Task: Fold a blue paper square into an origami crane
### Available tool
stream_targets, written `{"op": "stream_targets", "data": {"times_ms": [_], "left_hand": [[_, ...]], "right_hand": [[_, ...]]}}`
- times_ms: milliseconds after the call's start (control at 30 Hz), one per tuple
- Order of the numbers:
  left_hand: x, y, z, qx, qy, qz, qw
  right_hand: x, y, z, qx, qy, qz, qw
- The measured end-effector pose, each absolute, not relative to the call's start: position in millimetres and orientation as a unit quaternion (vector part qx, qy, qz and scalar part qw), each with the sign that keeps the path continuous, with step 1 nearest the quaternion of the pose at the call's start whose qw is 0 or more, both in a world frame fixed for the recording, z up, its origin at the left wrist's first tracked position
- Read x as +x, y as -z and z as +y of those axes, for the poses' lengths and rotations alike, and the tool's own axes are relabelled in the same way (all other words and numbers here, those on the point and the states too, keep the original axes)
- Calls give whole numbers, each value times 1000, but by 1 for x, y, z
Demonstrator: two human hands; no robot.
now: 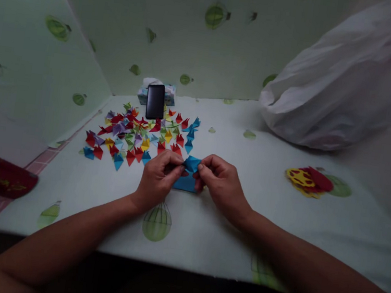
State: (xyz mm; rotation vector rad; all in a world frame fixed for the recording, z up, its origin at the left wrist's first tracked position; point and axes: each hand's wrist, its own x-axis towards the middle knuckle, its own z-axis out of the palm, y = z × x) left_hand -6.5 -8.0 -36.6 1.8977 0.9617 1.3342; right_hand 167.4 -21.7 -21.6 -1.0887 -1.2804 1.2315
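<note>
Head view: L hand (158, 176) & R hand (225, 187) each have grip closed, thumb vs. fingers, pinching opp. sides of a small blue folded paper (193, 163), crisp creases, held above near-edge half of desk (217, 222). Flat blue paper (185, 184) w/ straight edge just below it. Desk cover smooth, pale, printed w/ green hot-air balloons; same motif on wall (175, 32).

Beyond L hand: spread of pointed origami pieces (130, 157), matte, sharp-folded, red/blue/yellow/green/purple/orange. Behind: black smartphone (155, 102), glossy flat face, leaning nr. upright agst. patterned cardboard tissue box (169, 95), white tissue poking out. R side: red & yellow scallop-edged cutouts (309, 181), stacked flat; crinkly white plastic bag (334, 93), bulging, red patch w/ pale lettering, illegible. Far L: dark-red metal drinks can (2, 178), gold-ish lettering, too blurred to read.
</note>
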Motion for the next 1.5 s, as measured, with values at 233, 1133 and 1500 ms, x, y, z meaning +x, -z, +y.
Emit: {"op": "stream_targets", "data": {"times_ms": [233,1133,1500], "left_hand": [[-6,31,-9,802,-474,335,139],[-3,32,-2,571,-500,376,532],[-6,30,-1,562,-459,399,561]], "right_hand": [[165,25,-18,-461,-565,-431,532],[168,21,-20,-443,-586,-501,457],[165,21,-27,-441,-593,-522,426]]}}
